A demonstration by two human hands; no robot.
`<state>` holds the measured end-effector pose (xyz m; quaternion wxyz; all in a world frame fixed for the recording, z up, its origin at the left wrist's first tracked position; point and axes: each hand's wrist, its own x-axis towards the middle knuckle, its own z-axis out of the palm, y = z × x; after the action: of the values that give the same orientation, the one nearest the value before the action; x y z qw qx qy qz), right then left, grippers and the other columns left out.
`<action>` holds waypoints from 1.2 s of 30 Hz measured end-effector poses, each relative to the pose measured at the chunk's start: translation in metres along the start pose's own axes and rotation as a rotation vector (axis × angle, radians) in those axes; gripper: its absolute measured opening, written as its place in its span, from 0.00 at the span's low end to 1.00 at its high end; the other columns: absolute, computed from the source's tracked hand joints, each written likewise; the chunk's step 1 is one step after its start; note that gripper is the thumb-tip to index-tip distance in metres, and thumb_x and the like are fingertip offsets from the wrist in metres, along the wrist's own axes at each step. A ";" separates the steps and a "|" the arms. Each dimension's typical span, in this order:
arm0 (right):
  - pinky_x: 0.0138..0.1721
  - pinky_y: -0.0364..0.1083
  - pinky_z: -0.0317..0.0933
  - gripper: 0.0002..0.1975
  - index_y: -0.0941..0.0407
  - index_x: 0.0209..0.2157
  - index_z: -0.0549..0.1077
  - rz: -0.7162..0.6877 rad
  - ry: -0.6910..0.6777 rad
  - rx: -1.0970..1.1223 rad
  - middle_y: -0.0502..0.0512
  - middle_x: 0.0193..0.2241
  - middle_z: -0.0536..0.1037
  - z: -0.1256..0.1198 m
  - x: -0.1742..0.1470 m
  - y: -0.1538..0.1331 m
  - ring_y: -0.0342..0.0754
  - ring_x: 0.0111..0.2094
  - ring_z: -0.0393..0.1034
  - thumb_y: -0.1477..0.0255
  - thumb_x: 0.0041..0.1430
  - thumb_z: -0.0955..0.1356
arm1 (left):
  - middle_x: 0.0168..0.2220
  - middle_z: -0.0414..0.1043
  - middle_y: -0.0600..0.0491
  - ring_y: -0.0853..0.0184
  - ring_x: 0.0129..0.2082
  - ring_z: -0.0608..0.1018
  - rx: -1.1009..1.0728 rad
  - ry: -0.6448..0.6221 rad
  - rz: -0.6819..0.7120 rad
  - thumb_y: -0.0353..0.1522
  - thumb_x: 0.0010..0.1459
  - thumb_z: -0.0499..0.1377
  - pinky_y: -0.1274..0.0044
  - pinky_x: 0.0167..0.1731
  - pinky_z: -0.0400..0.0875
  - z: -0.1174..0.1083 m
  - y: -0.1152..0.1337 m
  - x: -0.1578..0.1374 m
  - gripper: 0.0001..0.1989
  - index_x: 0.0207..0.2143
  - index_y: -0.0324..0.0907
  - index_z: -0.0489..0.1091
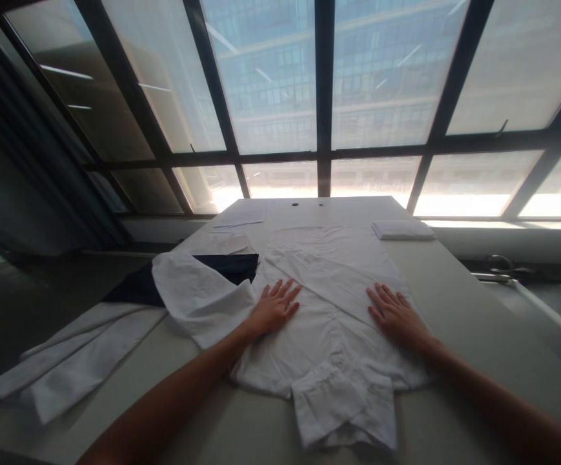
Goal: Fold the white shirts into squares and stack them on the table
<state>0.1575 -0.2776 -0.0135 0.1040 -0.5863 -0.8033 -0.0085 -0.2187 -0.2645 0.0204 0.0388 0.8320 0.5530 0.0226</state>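
White garment (331,290), probably a shirt, lies flat, lightly creased.

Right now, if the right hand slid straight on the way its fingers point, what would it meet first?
Just more of the white garment under the right hand; beyond it, probably bare table, though depth is unclear.

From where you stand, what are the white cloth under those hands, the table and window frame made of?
The white cloth looks like woven fabric, perhaps cotton, with a dull finish: it creases softly. The table looks smooth and pale, maybe coated board; no wood grain shows, but I can't be sure. The window frame seems dark metal, perhaps painted, from its straight, slim bars.
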 end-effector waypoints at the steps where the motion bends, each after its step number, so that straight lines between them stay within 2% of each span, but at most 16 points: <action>1: 0.66 0.61 0.43 0.29 0.56 0.68 0.58 -0.001 -0.004 0.001 0.62 0.69 0.54 -0.001 0.000 0.000 0.56 0.70 0.44 0.60 0.70 0.54 | 0.73 0.39 0.53 0.53 0.71 0.44 -0.002 0.002 0.003 0.49 0.71 0.41 0.52 0.65 0.41 0.000 0.000 0.000 0.29 0.70 0.54 0.48; 14: 0.67 0.58 0.43 0.29 0.61 0.67 0.59 0.037 -0.022 0.043 0.64 0.68 0.54 -0.005 0.001 -0.003 0.56 0.69 0.46 0.62 0.70 0.55 | 0.73 0.39 0.52 0.53 0.71 0.44 0.005 -0.008 0.010 0.49 0.71 0.39 0.53 0.65 0.41 0.000 0.000 0.000 0.29 0.70 0.53 0.48; 21: 0.65 0.62 0.45 0.30 0.67 0.65 0.60 0.231 0.042 -0.048 0.73 0.65 0.59 0.000 0.001 0.018 0.61 0.68 0.50 0.62 0.69 0.56 | 0.72 0.40 0.53 0.52 0.71 0.44 -0.011 -0.001 0.006 0.48 0.71 0.41 0.52 0.65 0.41 0.004 -0.003 0.002 0.29 0.71 0.53 0.47; 25: 0.65 0.63 0.43 0.31 0.72 0.61 0.63 0.258 0.131 -0.113 0.77 0.63 0.62 -0.001 -0.001 0.023 0.64 0.67 0.50 0.63 0.69 0.56 | 0.72 0.40 0.53 0.52 0.71 0.44 -0.020 0.002 0.011 0.48 0.71 0.42 0.51 0.65 0.40 0.006 -0.004 0.002 0.29 0.70 0.54 0.48; 27: 0.66 0.63 0.40 0.30 0.72 0.61 0.63 0.211 0.212 -0.123 0.77 0.64 0.60 -0.003 -0.001 0.018 0.63 0.68 0.47 0.64 0.69 0.56 | 0.72 0.40 0.53 0.52 0.71 0.44 -0.023 0.003 0.011 0.48 0.71 0.42 0.51 0.65 0.40 0.007 -0.004 0.002 0.29 0.70 0.54 0.48; 29: 0.67 0.60 0.40 0.29 0.69 0.63 0.62 0.105 0.249 -0.085 0.73 0.66 0.58 -0.004 0.000 0.011 0.59 0.70 0.43 0.64 0.69 0.55 | 0.72 0.40 0.53 0.52 0.71 0.44 -0.028 0.003 0.010 0.48 0.71 0.42 0.51 0.65 0.41 0.007 -0.004 0.002 0.29 0.70 0.54 0.48; 32: 0.67 0.58 0.44 0.29 0.64 0.65 0.61 -0.054 0.155 0.023 0.66 0.67 0.57 -0.002 0.001 0.003 0.55 0.69 0.45 0.62 0.70 0.54 | 0.72 0.40 0.52 0.51 0.71 0.44 -0.039 0.003 0.011 0.48 0.71 0.42 0.50 0.64 0.41 0.006 -0.003 0.001 0.29 0.70 0.54 0.49; 36: 0.66 0.60 0.47 0.29 0.60 0.65 0.63 -0.092 0.033 0.104 0.65 0.67 0.58 0.009 0.001 0.005 0.56 0.68 0.49 0.60 0.70 0.55 | 0.72 0.42 0.51 0.51 0.71 0.45 -0.075 0.011 0.019 0.48 0.71 0.43 0.51 0.65 0.42 0.004 -0.001 -0.002 0.29 0.70 0.52 0.50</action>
<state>0.1606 -0.2737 -0.0225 0.1472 -0.5422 -0.8270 0.0187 -0.2203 -0.2665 0.0166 0.0666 0.8350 0.5441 0.0483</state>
